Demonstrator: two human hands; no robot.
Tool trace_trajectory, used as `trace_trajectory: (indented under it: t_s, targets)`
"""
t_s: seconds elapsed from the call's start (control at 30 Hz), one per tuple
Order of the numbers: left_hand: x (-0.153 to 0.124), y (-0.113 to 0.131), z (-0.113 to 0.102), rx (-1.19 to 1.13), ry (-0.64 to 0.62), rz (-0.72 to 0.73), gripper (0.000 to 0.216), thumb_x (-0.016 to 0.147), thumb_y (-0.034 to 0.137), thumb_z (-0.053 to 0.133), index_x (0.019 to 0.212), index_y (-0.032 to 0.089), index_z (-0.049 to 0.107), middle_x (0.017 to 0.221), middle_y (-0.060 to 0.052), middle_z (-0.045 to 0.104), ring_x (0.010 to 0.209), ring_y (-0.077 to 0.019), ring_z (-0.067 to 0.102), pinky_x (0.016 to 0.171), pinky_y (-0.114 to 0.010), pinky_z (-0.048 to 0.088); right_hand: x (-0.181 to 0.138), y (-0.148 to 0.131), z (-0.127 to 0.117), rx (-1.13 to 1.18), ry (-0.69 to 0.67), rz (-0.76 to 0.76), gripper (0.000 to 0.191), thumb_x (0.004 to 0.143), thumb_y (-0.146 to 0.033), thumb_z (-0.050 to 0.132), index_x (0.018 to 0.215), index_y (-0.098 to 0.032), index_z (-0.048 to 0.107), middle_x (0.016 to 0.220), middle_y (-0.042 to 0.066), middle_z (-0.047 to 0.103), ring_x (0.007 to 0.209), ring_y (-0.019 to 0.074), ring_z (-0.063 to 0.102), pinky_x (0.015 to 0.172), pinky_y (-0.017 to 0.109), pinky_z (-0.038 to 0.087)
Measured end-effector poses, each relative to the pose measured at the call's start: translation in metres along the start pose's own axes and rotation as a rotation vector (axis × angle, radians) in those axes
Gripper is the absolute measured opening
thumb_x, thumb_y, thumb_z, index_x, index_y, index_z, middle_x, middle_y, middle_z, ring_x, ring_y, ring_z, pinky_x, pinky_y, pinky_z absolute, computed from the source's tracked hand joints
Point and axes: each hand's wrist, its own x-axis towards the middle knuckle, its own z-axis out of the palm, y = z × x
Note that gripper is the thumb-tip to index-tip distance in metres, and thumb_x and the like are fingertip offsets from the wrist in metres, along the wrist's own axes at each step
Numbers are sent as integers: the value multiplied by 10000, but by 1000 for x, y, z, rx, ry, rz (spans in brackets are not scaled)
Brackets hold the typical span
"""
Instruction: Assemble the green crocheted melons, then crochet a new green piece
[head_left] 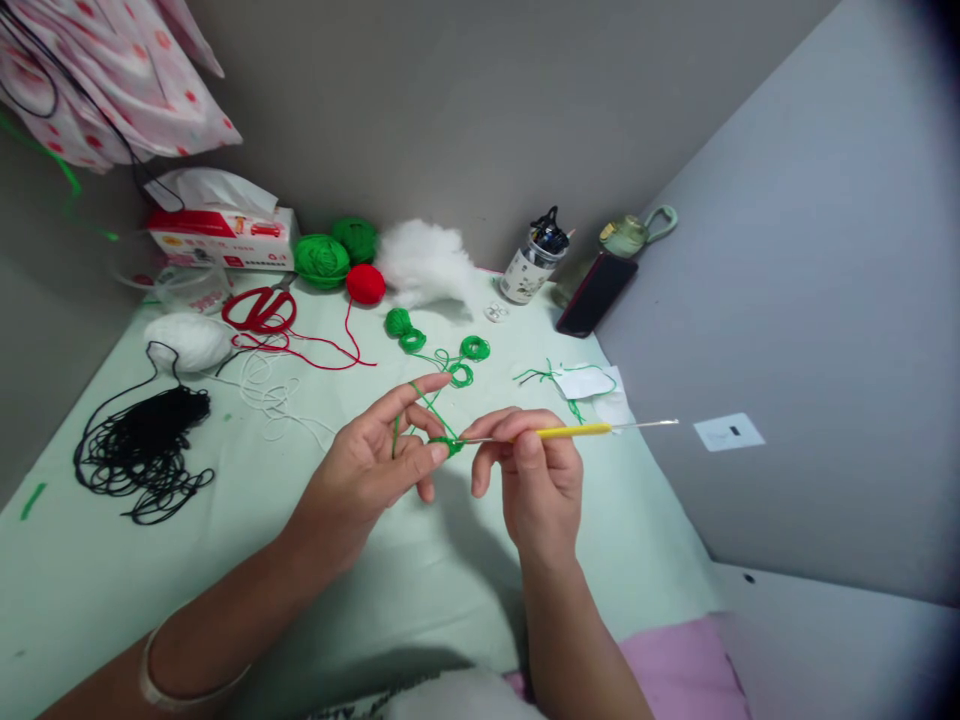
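Note:
My left hand (390, 450) pinches a small piece of green crochet (451, 446) between thumb and fingers. Green yarn (430, 404) runs taut over its raised index finger. A crochet hook with a yellow handle (574, 431) is gripped by my right hand (541, 480); its left tip meets the green piece, and its thin metal other end points right. Just beyond the hands lie small green rings (474, 348) and a little green yarn ball (397, 321), with loose strands between them.
Behind stand green yarn balls (322, 261), a red ball (366, 285), white stuffing (426, 262), a pen jar (529, 268), a phone (598, 294) and a bottle (624, 236). Left are red-handled scissors (260, 311), white yarn (187, 341), black yarn (150, 450) and a tissue box (225, 235).

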Motion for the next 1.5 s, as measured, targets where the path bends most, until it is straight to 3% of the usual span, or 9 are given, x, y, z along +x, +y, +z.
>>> trace_trajectory:
  t_s: [0.27,0.47,0.67,0.77,0.87,1.03,1.3,1.43,1.5]
  targets:
    - [0,-2,1,39,17,15,521,825,206,789,1328,279,673,912,17,622,555,-75,564,537,-228,476,-3,-5,1,-280,-17,-165,205,1046,-243,502,961,-224,687,960,38,745,548,103,640,564,299,554]
    - [-1,-4,6,48,71,27,561,809,212,806,1345,271,652,865,41,599,557,-69,535,554,-214,517,-10,1,1,-530,-52,-405,201,1022,-175,527,1071,-257,704,816,37,739,902,218,724,723,353,586]
    - [-1,-6,10,-202,-16,-96,636,782,222,849,1375,244,618,804,60,610,482,-29,460,504,-174,449,-21,12,2,-785,-11,-429,345,943,-167,669,1228,-358,705,1097,28,756,920,203,743,758,336,610]
    - [1,-2,7,-340,-97,-226,521,824,243,825,1320,198,672,662,93,529,419,1,234,491,-166,422,-21,11,2,-767,-34,-430,361,925,-192,698,1236,-376,714,1082,25,761,947,223,743,796,364,618]
    - [3,2,3,-359,-76,-215,398,828,198,820,1218,198,741,590,115,425,424,-5,168,474,-145,402,-15,5,3,-530,72,-404,261,986,-173,589,1136,-307,757,959,47,745,845,193,712,720,350,594]
    - [1,2,3,-249,-47,-87,345,831,206,803,1172,249,772,830,53,595,431,10,236,470,-163,449,-4,3,9,-158,98,-174,171,1003,-274,602,971,-246,767,856,41,697,684,150,636,588,307,532]
    - [-1,-9,7,-74,7,-21,457,824,256,830,1269,273,728,881,7,683,590,-61,571,432,-134,360,-9,10,10,-343,72,-180,220,995,-170,599,1064,-279,776,946,36,703,750,145,668,646,304,567]
    - [0,-10,7,-199,-12,-77,496,827,220,826,1306,265,708,686,77,574,463,-15,403,504,-144,457,-14,10,9,-682,17,-457,391,948,-62,623,1223,-310,746,1105,76,707,956,189,698,777,341,604]
    - [2,-8,6,-301,-73,-157,424,855,204,797,1273,229,731,556,120,426,424,-7,242,534,-154,492,-13,8,8,-643,43,-442,350,959,-81,612,1191,-298,756,1055,76,721,931,197,703,743,344,605]
